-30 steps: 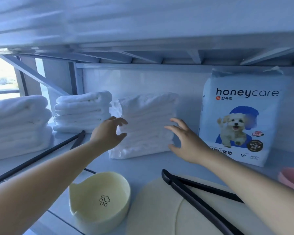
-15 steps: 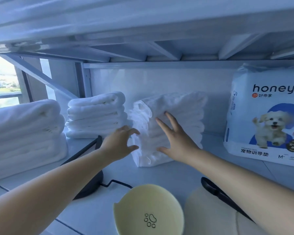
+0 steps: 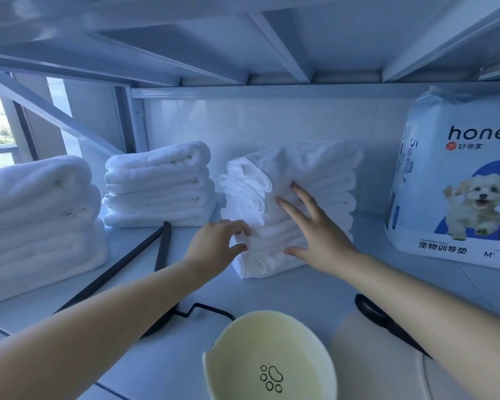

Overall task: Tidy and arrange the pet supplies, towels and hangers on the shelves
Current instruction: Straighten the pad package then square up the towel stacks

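Observation:
A stack of folded white towels stands on the shelf, leaning a little to the left. My right hand lies flat against its front with the fingers spread. My left hand pinches the stack's lower left corner with curled fingers. Two tidier white towel stacks sit further left, a middle stack and a large one at the frame's left edge. A black hanger lies on the shelf between them, partly under my left forearm. A honeycare pad pack stands at the right.
A cream pet bowl with a paw print sits at the shelf's front, a pale round mat beside it. A second black hanger lies partly under my right arm. The upper shelf's underside hangs close overhead.
My right hand moved from the stack's right side onto its front. My left hand dropped to the lower left corner. The view shifted closer and to the left.

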A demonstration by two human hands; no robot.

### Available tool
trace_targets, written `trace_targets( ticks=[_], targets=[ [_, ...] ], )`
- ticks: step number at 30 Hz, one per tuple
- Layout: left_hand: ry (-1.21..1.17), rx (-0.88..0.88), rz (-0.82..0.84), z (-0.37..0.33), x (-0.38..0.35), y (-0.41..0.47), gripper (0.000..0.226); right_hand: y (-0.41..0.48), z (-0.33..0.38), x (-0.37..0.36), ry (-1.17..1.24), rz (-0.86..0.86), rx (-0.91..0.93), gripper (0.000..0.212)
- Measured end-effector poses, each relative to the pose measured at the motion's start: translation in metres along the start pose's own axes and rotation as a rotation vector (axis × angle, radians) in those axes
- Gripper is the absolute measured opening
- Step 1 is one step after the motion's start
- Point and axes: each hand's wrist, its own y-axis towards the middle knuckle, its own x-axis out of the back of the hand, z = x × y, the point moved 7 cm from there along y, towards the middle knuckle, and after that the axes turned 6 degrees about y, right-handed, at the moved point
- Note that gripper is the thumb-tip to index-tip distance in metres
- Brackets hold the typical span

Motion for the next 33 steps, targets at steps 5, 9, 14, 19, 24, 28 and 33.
trace_targets(
  ticks=[5,9,14,19,24,28,33],
  targets=[
    [0.011,-0.023,0.003,-0.013,0.001,-0.003,0.013,-0.005,-0.008,0.006,-0.019,0.012,-0.002,0.090],
    [-0.010,-0.035,0.024,-0.029,-0.001,-0.004,0.014,-0.009,-0.020,0.013,-0.031,-0.004,-0.015,0.085],
    [-0.059,-0.068,0.129,-0.057,-0.014,-0.004,0.025,-0.021,-0.053,0.029,-0.078,-0.012,-0.083,0.079],
    [-0.139,-0.083,0.192,-0.053,-0.003,-0.005,0.029,-0.032,-0.066,0.039,0.009,0.063,-0.124,0.088],
    [-0.100,0.057,0.110,-0.020,0.010,-0.005,0.028,-0.031,-0.048,0.020,0.315,0.048,-0.261,0.107],
    [-0.023,0.016,0.107,-0.023,0.008,-0.003,0.035,-0.027,-0.038,0.006,0.340,0.030,-0.317,0.116],
    [0.014,-0.042,0.151,-0.035,-0.005,-0.002,0.042,-0.027,-0.043,0.003,0.296,0.021,-0.300,0.111]
  ],
)
